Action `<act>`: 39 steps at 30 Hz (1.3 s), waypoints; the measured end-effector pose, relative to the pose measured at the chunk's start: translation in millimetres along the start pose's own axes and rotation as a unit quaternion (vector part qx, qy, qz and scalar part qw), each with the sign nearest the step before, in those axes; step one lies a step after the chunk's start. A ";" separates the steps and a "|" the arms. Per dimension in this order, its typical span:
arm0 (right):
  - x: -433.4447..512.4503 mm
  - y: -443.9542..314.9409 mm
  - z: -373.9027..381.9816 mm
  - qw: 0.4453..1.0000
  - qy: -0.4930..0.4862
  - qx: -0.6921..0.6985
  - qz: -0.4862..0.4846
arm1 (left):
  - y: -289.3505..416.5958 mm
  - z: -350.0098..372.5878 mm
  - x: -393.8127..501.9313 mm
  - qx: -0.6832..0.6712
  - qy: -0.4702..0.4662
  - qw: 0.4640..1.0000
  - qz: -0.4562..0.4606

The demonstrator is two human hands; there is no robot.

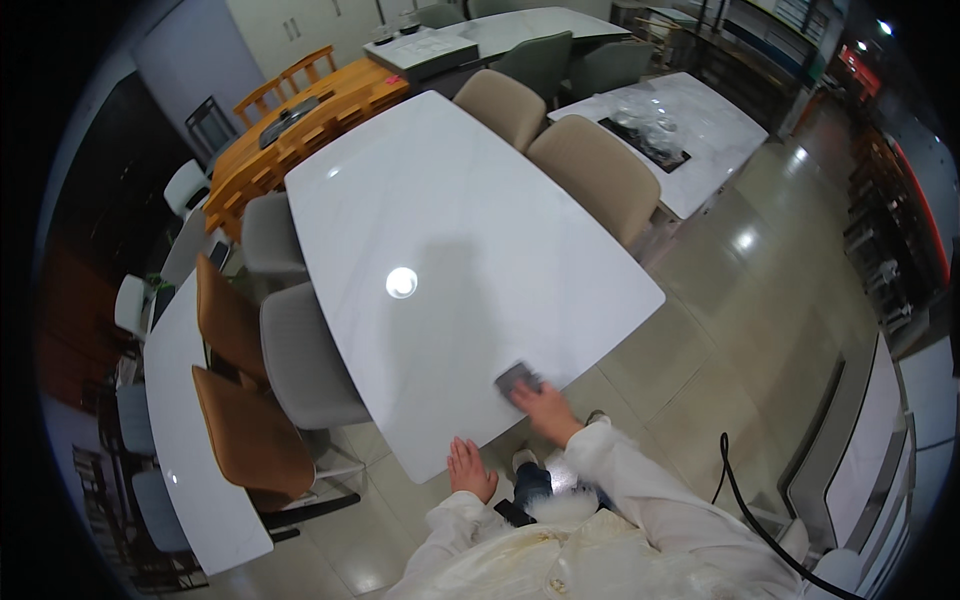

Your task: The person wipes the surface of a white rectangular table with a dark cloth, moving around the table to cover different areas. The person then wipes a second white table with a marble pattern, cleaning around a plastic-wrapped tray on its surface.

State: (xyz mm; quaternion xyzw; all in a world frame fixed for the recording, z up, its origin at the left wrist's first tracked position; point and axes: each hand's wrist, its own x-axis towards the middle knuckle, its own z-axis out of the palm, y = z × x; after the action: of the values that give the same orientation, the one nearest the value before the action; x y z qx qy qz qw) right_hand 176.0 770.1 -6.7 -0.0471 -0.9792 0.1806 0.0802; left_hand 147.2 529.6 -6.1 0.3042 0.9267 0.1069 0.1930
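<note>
A white, marble-look dining table (487, 202) with a glossy top stretches out before me. Near its front edge, my right hand (541, 409) presses a dark grey cloth (517, 381) against the surface; hand and cloth look slightly blurred. To the left of it, my left hand (470, 469) rests on the table's front edge with nothing in it, thumb spread from the fingers. A round light reflection and my shadow lie across the tabletop.
Grey chairs (307, 360) stand along the table's left side, beige chairs (592, 172) along its right. Tan chairs (251, 435) and another white table (195, 480) are farther left. Plastic-wrapped items lie on a marble table (705, 112) behind. A black cable (739, 495) hangs at my right.
</note>
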 end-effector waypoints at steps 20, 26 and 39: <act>-13.6 157.0 -66.4 0.997 0.029 -0.045 0.059 | 130.5 28.1 135.7 0.148 -0.083 0.980 0.104; -11.6 235.6 -95.9 0.980 0.093 -0.047 0.172 | 143.2 38.0 146.1 0.277 -0.169 0.945 0.040; 43.3 267.9 -105.1 0.996 0.028 -0.029 0.076 | 213.9 19.6 212.0 0.100 -0.080 0.988 0.090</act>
State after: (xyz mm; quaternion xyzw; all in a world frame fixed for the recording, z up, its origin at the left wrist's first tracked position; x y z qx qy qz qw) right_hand 168.7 1060.9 -0.5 -0.1292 -0.9749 0.1564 0.0921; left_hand 110.3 828.9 -18.4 0.4119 0.8832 0.0066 0.2244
